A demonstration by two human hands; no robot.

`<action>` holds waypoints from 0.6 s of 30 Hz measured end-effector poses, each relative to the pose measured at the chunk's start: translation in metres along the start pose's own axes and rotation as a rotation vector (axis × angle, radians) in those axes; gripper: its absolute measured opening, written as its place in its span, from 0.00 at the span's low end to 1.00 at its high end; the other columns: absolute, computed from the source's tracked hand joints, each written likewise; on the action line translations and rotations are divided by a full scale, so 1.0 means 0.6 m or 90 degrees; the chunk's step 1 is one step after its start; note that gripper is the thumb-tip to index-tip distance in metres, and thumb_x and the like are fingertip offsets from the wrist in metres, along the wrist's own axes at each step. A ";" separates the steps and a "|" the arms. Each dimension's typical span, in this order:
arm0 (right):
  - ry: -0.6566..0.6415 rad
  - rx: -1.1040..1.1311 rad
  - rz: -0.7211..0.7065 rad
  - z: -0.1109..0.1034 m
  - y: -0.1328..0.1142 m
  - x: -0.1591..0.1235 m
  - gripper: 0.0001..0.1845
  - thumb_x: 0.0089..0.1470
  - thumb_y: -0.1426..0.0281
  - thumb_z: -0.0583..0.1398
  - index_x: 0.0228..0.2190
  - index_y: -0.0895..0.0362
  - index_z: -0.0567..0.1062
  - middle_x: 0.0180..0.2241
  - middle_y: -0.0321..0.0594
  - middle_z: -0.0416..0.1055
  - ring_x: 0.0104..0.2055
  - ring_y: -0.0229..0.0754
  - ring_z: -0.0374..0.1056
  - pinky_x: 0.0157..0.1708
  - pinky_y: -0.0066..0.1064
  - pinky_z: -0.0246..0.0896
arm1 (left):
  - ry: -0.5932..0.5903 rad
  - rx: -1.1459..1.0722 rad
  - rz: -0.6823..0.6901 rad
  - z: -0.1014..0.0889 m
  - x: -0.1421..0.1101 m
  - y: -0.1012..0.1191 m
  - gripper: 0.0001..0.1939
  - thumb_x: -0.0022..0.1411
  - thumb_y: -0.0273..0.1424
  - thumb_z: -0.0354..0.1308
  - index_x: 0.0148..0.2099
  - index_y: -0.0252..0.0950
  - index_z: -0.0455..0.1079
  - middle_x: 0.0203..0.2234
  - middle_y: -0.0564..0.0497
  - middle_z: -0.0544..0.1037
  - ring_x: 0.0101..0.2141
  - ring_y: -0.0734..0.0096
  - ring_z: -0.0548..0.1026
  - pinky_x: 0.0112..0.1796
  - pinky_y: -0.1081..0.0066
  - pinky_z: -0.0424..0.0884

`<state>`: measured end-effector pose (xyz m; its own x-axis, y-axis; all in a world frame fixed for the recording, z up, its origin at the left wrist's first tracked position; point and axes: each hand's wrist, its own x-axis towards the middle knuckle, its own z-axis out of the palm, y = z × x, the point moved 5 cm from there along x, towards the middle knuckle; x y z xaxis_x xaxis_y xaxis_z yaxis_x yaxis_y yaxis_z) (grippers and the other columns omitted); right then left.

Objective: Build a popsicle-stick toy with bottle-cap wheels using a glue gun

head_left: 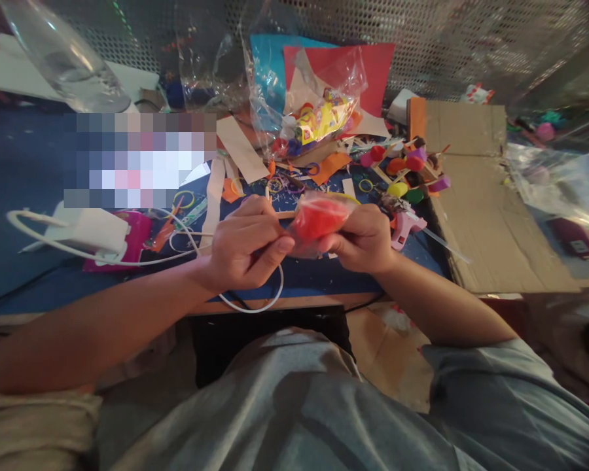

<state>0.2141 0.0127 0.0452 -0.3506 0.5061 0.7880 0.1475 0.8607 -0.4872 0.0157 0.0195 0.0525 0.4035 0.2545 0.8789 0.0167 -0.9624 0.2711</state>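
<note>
Between my hands, above the blue tabletop point(319, 278), is a small clear plastic bag point(320, 221) with a soft-looking red lump inside. My left hand point(248, 243) is closed, its thumb and forefinger pinching the bag's left edge. On the other side my right hand point(366, 237) grips the bag's right end, fingers curled behind it and thumb in front. What the red lump is made of cannot be told. Just right of my right hand lies a pink glue gun point(406, 226) with a clear glue stick out of its back.
A white charger point(91, 229) with a looped cable lies at left, near a water bottle point(78, 65). Behind my hands are paper scraps, rubber bands and a plastic bag with yellow packets point(324, 118). Coloured foam pieces point(415, 160) border a cardboard sheet point(491, 222) at right.
</note>
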 end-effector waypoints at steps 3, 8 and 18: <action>0.044 -0.023 -0.008 -0.002 -0.005 0.002 0.19 0.68 0.54 0.71 0.30 0.54 0.82 0.23 0.34 0.77 0.24 0.36 0.72 0.25 0.28 0.65 | 0.010 0.006 0.003 0.007 -0.001 -0.003 0.10 0.75 0.28 0.60 0.37 0.41 0.69 0.23 0.54 0.74 0.28 0.67 0.70 0.34 0.64 0.72; -0.016 -0.028 -0.028 0.015 -0.014 0.000 0.18 0.69 0.56 0.70 0.31 0.54 0.81 0.26 0.34 0.77 0.25 0.34 0.72 0.26 0.26 0.64 | -0.105 0.018 0.002 0.028 -0.005 -0.006 0.17 0.82 0.37 0.54 0.36 0.41 0.70 0.28 0.49 0.80 0.31 0.66 0.77 0.36 0.62 0.75; 0.002 -0.037 -0.049 0.009 -0.009 -0.006 0.16 0.69 0.55 0.70 0.33 0.53 0.81 0.28 0.35 0.78 0.28 0.35 0.74 0.29 0.28 0.67 | -0.061 0.091 0.064 0.014 -0.004 0.000 0.05 0.79 0.35 0.59 0.45 0.43 0.71 0.29 0.51 0.81 0.32 0.62 0.77 0.36 0.59 0.73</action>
<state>0.2096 0.0062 0.0428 -0.3605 0.4389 0.8230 0.1738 0.8985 -0.4031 0.0225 0.0183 0.0470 0.4944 0.1523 0.8558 0.0984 -0.9880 0.1190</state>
